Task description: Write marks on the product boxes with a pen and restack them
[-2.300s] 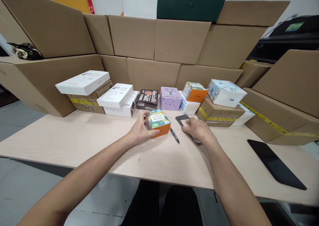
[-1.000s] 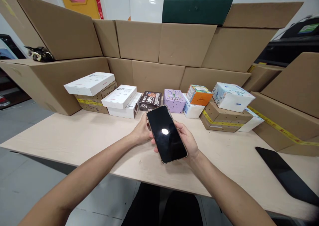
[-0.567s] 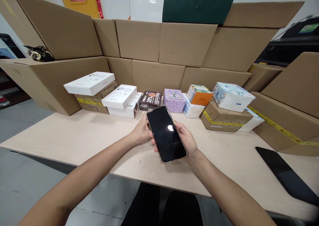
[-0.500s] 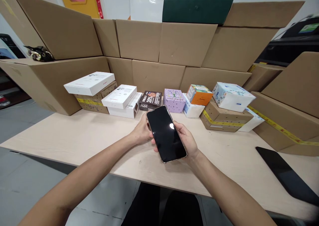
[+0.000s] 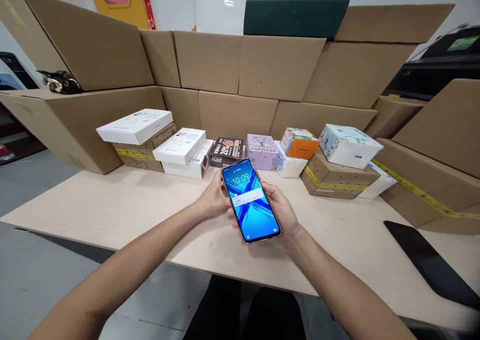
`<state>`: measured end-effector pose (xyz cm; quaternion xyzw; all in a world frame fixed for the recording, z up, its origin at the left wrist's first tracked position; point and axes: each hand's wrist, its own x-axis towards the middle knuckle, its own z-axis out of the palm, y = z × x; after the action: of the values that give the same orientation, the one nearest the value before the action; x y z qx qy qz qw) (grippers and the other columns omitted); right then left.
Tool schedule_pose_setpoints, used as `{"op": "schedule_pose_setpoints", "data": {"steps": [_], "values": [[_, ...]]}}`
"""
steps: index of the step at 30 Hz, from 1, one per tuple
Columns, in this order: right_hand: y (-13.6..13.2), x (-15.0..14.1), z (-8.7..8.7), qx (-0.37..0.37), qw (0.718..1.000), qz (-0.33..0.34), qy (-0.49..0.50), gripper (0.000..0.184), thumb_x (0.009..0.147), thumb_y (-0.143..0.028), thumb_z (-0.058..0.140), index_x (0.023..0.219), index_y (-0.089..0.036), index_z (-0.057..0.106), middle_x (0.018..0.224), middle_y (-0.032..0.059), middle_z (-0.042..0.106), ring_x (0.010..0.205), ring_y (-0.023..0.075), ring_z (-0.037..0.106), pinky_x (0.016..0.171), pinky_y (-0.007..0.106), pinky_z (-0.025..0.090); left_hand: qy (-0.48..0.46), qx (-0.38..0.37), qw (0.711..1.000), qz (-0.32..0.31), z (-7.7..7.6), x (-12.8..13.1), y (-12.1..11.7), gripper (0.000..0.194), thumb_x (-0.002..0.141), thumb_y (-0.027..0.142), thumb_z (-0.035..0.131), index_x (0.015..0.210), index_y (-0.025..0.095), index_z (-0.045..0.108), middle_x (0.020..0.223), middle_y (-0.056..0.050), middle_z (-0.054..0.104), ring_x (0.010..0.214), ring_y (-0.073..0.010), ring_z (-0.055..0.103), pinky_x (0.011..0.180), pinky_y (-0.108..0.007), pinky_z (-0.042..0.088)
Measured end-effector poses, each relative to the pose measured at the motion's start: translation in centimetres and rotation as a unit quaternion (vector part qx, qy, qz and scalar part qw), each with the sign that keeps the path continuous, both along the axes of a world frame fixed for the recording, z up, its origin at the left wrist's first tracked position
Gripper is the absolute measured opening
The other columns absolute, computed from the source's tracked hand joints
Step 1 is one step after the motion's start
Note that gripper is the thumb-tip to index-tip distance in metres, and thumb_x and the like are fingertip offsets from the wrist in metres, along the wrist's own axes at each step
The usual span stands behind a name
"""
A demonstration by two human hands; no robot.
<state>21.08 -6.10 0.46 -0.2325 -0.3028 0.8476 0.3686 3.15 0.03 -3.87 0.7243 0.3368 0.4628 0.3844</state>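
Note:
A smartphone [image 5: 253,215] in a clear-edged case is held up over the table, tilted, its screen lit blue with the time 10:09 and a notification bar. My right hand [image 5: 281,210] grips its right edge, thumb along the side, with fingertips showing past the left edge from underneath. At the upper left edge, my left hand [image 5: 215,196] is closed against the phone; some of its fingers are hidden behind it. Behind the phone stand a dark brown box [image 5: 226,151] and a purple box [image 5: 261,151].
White boxes [image 5: 180,145] are stacked at the left on the wooden table [image 5: 150,200]. An orange box [image 5: 300,144], a white-blue pack [image 5: 350,147] and a taped brown carton [image 5: 333,175] stand at the right. A dark flat slab [image 5: 427,260] lies at far right. Cardboard walls [image 5: 236,112] enclose the back.
The phone's screen has gone from black to a lit blue lock screen. Both hands hold nearly the same place.

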Motion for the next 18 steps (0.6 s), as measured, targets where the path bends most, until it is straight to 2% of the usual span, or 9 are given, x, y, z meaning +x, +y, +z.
{"op": "schedule_pose_setpoints", "data": {"steps": [3, 5, 8, 10, 12, 14, 15, 16, 18], "values": [[-0.1, 0.6, 0.7, 0.028, 0.999, -0.021, -0.022, 0.059, 0.095, -0.048, 0.023, 0.119, -0.011, 0.062, 0.098, 0.0153, 0.075, 0.084, 0.0264, 0.072, 0.075, 0.042, 0.058, 0.027, -0.004, 1.000, 0.011, -0.4, -0.2, 0.2, 0.089, 0.062, 0.038, 0.085, 0.137, 0.020, 0.040, 0.139, -0.016, 0.049, 0.128, -0.0337, 0.051, 0.103, -0.048, 0.048], [-0.1, 1.6, 1.6, 0.069, 0.993, -0.076, -0.056, 0.057, 0.094, -0.049, 0.025, 0.119, -0.013, 0.062, 0.098, 0.0133, 0.075, 0.086, 0.0274, 0.072, 0.075, 0.043, 0.058, 0.036, -0.022, 0.999, 0.032, -0.5, -0.4, 0.1, 0.096, 0.061, 0.039, 0.086, 0.141, 0.021, 0.035, 0.144, -0.017, 0.044, 0.130, -0.0337, 0.050, 0.104, -0.049, 0.047], [0.5, 4.1, 2.9, 0.142, 0.951, -0.202, -0.186, 0.055, 0.092, -0.053, 0.031, 0.119, -0.016, 0.062, 0.101, 0.0125, 0.073, 0.089, 0.0278, 0.070, 0.077, 0.042, 0.057, 0.056, -0.040, 0.996, 0.059, -0.2, -0.4, -0.1, 0.098, 0.062, 0.041, 0.086, 0.143, 0.022, 0.033, 0.147, -0.017, 0.040, 0.130, -0.0336, 0.049, 0.105, -0.049, 0.047], [1.3, 6.1, 3.1, 0.187, 0.880, -0.272, -0.343, 0.053, 0.091, -0.053, 0.037, 0.121, -0.017, 0.060, 0.111, 0.0125, 0.071, 0.094, 0.0271, 0.069, 0.078, 0.038, 0.056, 0.072, -0.049, 0.994, 0.068, 0.2, -0.5, -0.3, 0.097, 0.063, 0.042, 0.085, 0.142, 0.022, 0.034, 0.146, -0.017, 0.043, 0.128, -0.0331, 0.051, 0.104, -0.050, 0.047], [2.1, 7.7, 2.8, 0.232, 0.761, -0.280, -0.537, 0.049, 0.091, -0.050, 0.041, 0.122, -0.018, 0.060, 0.119, 0.0122, 0.068, 0.102, 0.0274, 0.066, 0.082, 0.035, 0.053, 0.077, -0.065, 0.992, 0.077, 0.6, -0.6, -0.4, 0.095, 0.063, 0.044, 0.084, 0.142, 0.022, 0.034, 0.140, -0.016, 0.049, 0.123, -0.0325, 0.054, 0.102, -0.051, 0.048], [2.8, 8.7, 2.1, 0.257, 0.631, -0.221, -0.698, 0.047, 0.091, -0.048, 0.043, 0.122, -0.017, 0.062, 0.123, 0.0149, 0.066, 0.110, 0.0299, 0.062, 0.088, 0.036, 0.048, 0.074, -0.072, 0.991, 0.089, 0.9, -0.8, -0.5, 0.093, 0.064, 0.044, 0.083, 0.141, 0.023, 0.036, 0.135, -0.015, 0.053, 0.119, -0.0325, 0.056, 0.099, -0.051, 0.049], [3.1, 8.9, 1.7, 0.260, 0.577, -0.179, -0.753, 0.048, 0.091, -0.047, 0.043, 0.121, -0.016, 0.063, 0.123, 0.0175, 0.066, 0.112, 0.0316, 0.061, 0.090, 0.037, 0.046, 0.073, -0.069, 0.990, 0.097, 1.0, -0.9, -0.5, 0.092, 0.063, 0.043, 0.083, 0.140, 0.023, 0.037, 0.134, -0.015, 0.054, 0.119, -0.0329, 0.056, 0.099, -0.052, 0.050], [3.2, 9.0, 1.3, 0.258, 0.536, -0.138, -0.792, 0.049, 0.091, -0.047, 0.043, 0.121, -0.013, 0.063, 0.122, 0.0203, 0.065, 0.114, 0.0332, 0.059, 0.090, 0.037, 0.045, 0.072, -0.062, 0.990, 0.105, 1.1, -1.0, -0.5, 0.091, 0.063, 0.043, 0.083, 0.140, 0.023, 0.038, 0.133, -0.015, 0.054, 0.120, -0.0334, 0.056, 0.099, -0.052, 0.049], [3.3, 8.8, 0.8, 0.244, 0.484, -0.075, -0.837, 0.051, 0.090, -0.045, 0.046, 0.123, -0.011, 0.062, 0.122, 0.0239, 0.064, 0.115, 0.0348, 0.059, 0.088, 0.038, 0.045, 0.072, -0.044, 0.989, 0.119, 1.1, -1.1, -0.4, 0.091, 0.063, 0.042, 0.082, 0.141, 0.024, 0.038, 0.134, -0.015, 0.052, 0.122, -0.0342, 0.054, 0.100, -0.053, 0.048]]}}
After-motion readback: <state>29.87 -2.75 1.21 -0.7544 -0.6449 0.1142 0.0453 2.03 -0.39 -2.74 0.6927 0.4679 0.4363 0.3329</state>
